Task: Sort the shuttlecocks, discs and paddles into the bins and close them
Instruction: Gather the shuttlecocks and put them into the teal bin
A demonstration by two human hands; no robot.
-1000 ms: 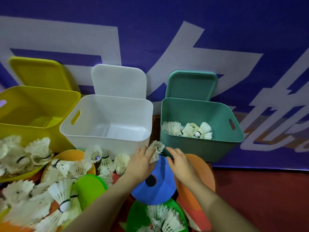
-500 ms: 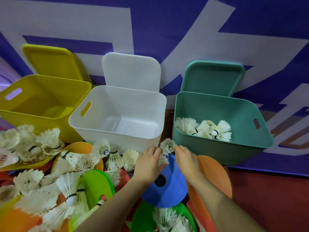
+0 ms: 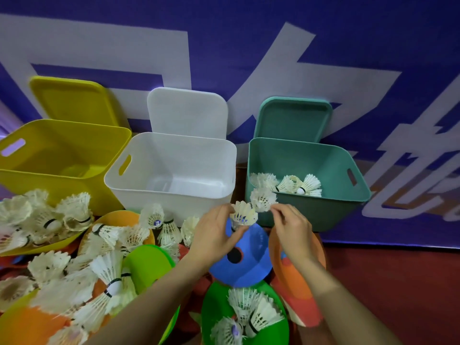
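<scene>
Shuttlecock (image 3: 243, 215), white feathered skirt, pinched by left hand (image 3: 214, 235); right hand (image 3: 291, 227) loosely curled, empty

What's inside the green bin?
A few white shuttlecocks lie inside the green bin. Its front wall hides the nearest bit of floor, so more could be there.
</scene>
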